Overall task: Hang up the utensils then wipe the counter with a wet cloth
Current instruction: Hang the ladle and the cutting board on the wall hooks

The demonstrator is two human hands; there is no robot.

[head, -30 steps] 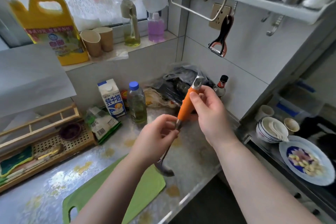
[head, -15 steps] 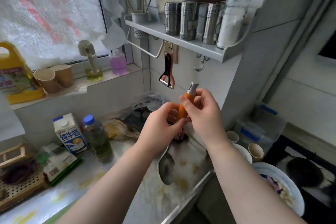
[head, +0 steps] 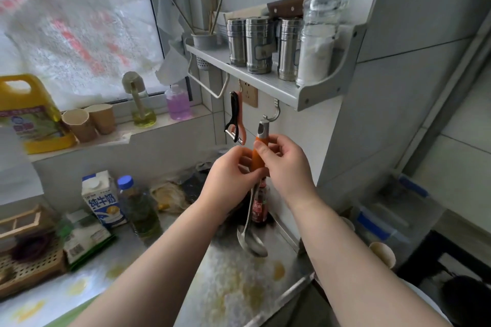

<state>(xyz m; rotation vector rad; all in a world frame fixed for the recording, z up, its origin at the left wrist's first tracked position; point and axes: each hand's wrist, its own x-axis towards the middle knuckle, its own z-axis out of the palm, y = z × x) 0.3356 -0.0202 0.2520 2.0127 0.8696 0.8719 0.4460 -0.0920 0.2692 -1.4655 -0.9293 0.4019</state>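
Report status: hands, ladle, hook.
Both hands, left and right, grip ladle. Handle's hole at hook, not visibly seated. Peeler hangs alongside, apart.

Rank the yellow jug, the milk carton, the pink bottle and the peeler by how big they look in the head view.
1. yellow jug, partly cut off
2. milk carton
3. pink bottle and peeler: look alike; the peeler is longer but thinner, so unranked.

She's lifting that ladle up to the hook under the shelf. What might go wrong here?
The ladle could miss the small hook and drop onto the sauce bottle right below. Its handle end could also bump the peeler hanging close beside. Both hands grip only the handle, so the bowl may swing.
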